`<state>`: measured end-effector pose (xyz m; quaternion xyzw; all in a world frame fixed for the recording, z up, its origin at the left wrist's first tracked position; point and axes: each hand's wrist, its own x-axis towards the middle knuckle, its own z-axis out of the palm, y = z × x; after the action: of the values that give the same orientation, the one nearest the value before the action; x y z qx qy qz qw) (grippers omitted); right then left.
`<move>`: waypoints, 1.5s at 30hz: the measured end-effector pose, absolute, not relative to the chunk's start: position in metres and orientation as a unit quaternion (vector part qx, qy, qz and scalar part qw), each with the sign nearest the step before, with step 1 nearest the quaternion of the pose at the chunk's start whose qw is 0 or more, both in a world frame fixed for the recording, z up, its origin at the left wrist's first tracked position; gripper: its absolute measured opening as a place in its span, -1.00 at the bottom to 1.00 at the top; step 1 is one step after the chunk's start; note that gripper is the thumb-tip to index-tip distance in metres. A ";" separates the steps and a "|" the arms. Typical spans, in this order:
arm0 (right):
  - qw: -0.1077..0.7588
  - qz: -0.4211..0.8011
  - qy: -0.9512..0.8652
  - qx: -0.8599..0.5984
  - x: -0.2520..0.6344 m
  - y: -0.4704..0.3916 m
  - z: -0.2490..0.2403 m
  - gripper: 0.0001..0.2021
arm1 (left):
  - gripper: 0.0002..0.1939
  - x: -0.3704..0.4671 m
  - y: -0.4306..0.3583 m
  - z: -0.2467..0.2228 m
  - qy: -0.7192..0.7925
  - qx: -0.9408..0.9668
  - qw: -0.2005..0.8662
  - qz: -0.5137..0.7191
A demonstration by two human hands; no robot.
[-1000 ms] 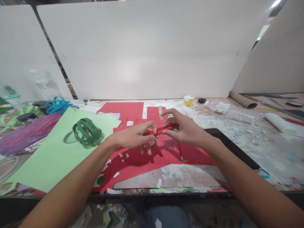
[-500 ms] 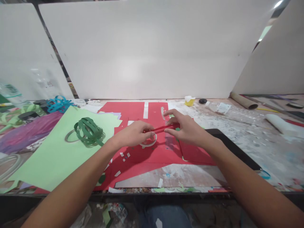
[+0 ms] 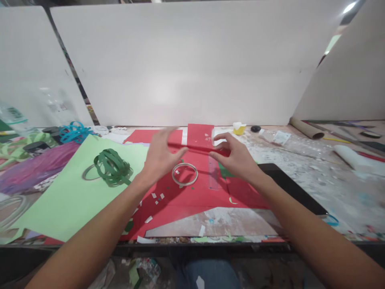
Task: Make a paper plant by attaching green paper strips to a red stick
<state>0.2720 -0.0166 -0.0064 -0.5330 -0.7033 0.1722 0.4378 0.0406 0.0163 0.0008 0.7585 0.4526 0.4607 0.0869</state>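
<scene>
A thin red paper strip [image 3: 197,149], blurred by motion, stretches between my two hands above the red paper sheets [image 3: 192,196]. My right hand [image 3: 236,154] grips its right end between thumb and fingers. My left hand [image 3: 159,154] is smeared, with thumb and fingers apart around the strip's left end; no firm grip shows. Below the strip, a pale ring [image 3: 185,184] lies on the red paper, with a clear ruler [image 3: 213,172] to its right. Small white and green scraps are scattered on the sheets.
At left, a bundle of dark green paper strips [image 3: 112,166] rests on light green paper [image 3: 75,200]. A black tablet [image 3: 293,188] lies beside my right forearm. Farther back are a yellow tub [image 3: 239,128], a plastic bottle [image 3: 279,137] and a cardboard tube [image 3: 306,128].
My left hand has lifted and moved slightly left, its fingers spreading from a pinch. The red strip between the hands is now more exposed, and the ring below is uncovered.
</scene>
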 end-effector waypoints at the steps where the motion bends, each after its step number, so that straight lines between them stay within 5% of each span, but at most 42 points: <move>1: 0.485 0.186 -0.668 -0.534 0.270 -0.014 -0.009 -0.68 | -0.42 0.042 0.018 -0.001 0.452 0.713 0.073 0.532; 4: 0.590 0.268 -0.578 -0.496 0.257 -0.012 -0.017 -0.66 | -0.36 0.052 0.017 -0.006 0.435 0.613 0.228 0.619; 7: 0.617 0.314 -0.555 -0.461 0.237 -0.019 -0.023 -0.62 | -0.53 0.066 0.007 -0.010 0.380 0.615 0.452 0.522; 16: 0.578 0.404 -0.546 -0.453 0.222 -0.032 -0.023 -0.55 | -0.79 0.073 -0.001 -0.012 0.349 0.607 0.566 0.436; 21: 0.581 0.369 -0.564 -0.457 0.225 -0.029 -0.027 -0.64 | -0.92 0.070 0.004 -0.014 0.413 0.601 0.519 0.446; 25: 0.585 0.304 -0.614 -0.434 0.231 -0.027 -0.024 -0.78 | -0.82 0.062 0.006 -0.010 0.468 0.694 0.389 0.385; 32: 0.565 0.370 -0.607 -0.419 0.232 -0.025 -0.021 -0.84 | -0.69 0.069 -0.001 -0.014 0.453 0.728 0.349 0.378; 39: 0.537 0.371 -0.614 -0.445 0.229 -0.024 -0.023 -0.80 | -0.90 0.073 -0.002 -0.017 0.410 0.725 0.396 0.386; 45: 0.528 0.347 -0.623 -0.461 0.231 -0.021 -0.027 -0.80 | -0.84 0.070 -0.003 -0.013 0.416 0.696 0.444 0.382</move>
<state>0.2315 -0.0215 -0.0272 -0.4614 -0.6228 0.3469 0.5281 0.0696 -0.0032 -0.0130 0.6960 0.4160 0.3818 0.4436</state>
